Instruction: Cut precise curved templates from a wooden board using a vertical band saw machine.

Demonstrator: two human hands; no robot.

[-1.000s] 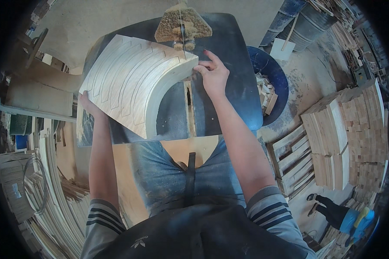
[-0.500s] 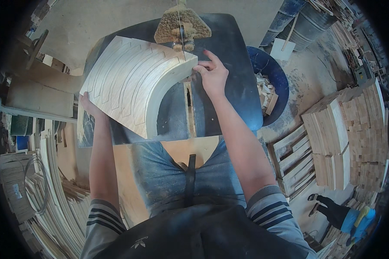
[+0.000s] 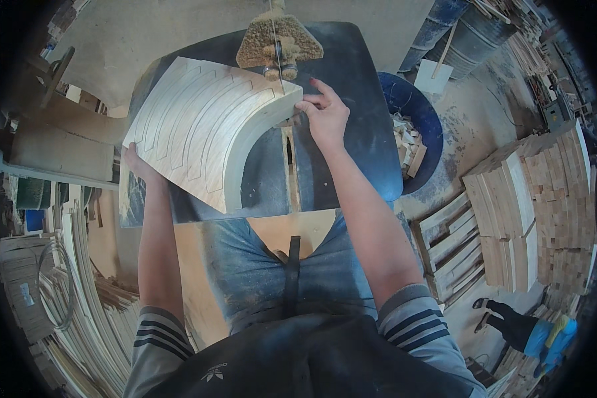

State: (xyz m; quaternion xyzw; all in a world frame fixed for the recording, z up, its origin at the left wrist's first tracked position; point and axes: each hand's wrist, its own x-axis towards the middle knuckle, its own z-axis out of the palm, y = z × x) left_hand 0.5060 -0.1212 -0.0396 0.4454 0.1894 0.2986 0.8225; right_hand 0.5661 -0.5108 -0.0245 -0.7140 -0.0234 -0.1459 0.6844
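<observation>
A thick wooden block (image 3: 179, 126) with curved pencilled outlines lies on the dark table (image 3: 351, 166) of a bandsaw. Its concave side curves toward the slot in the table. At the block's far right corner stands the thin bandsaw blade (image 3: 278, 63), below a sawdust-caked blade guide (image 3: 278, 43). My left hand (image 3: 139, 162) grips the block's left edge, the fingers partly hidden beside it. With thumb and fingers, my right hand (image 3: 327, 114) holds the right end of the block, close to the blade.
Right of the table stands a blue barrel (image 3: 431, 132) of wood offcuts. Stacked curved wooden pieces (image 3: 544, 212) rise farther right, beside a slatted pallet (image 3: 448, 245). Long wood strips (image 3: 86, 278) lean at the left. A person in blue (image 3: 544, 338) is at the lower right.
Almost nothing differs. The block and both hands keep nearly the same place against the blade.
</observation>
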